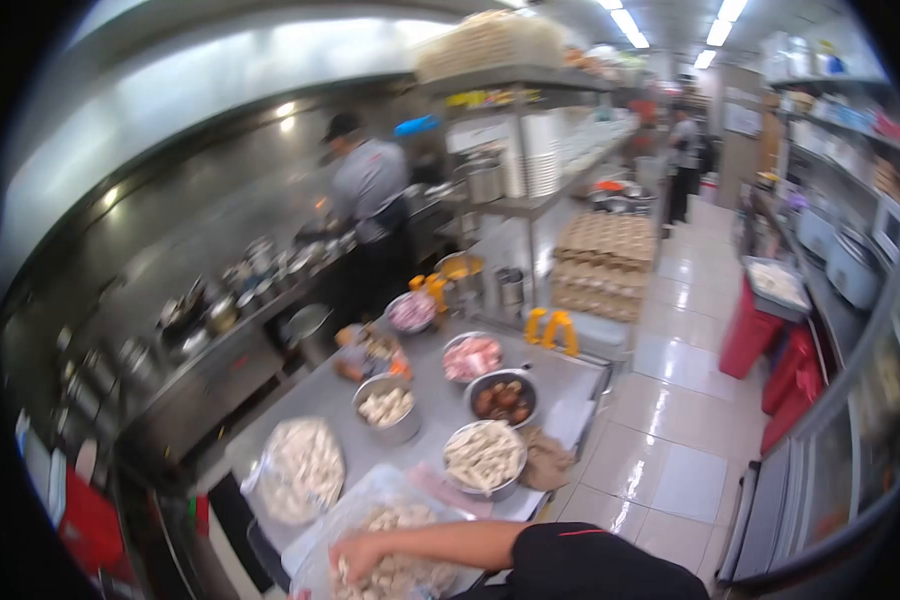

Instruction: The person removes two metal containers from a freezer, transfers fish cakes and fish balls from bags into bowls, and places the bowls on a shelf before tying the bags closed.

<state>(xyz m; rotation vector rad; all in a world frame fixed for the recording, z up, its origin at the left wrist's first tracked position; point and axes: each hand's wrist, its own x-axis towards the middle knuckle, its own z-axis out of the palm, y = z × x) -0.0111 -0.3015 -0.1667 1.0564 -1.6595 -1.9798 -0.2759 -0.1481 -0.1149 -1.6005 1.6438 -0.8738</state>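
Note:
My right hand (358, 556) reaches down into an open clear plastic bag (385, 490) at the bottom of the view. Its fingers are curled among pale, whitish food chunks (410, 572), which partly hide the fingertips; what they hold cannot be made out. At the bottom edge a sliver of skin, apparently my left hand (300, 595), shows by the bag's near side, its fingers out of sight. Just beyond lies another clear bag of pale strips (305, 465). To the right stands a metal bowl of cream-coloured strips (484, 455).
On the steel table (435, 375) are a pot of pale chunks (386, 405), a bowl of brown pieces (502, 398), pink meat (472, 357) and a crumpled brown bag (548, 460). Egg trays (600, 265) sit behind. A co-worker (370, 185) stands at the stoves. A tiled aisle (660, 430) runs right.

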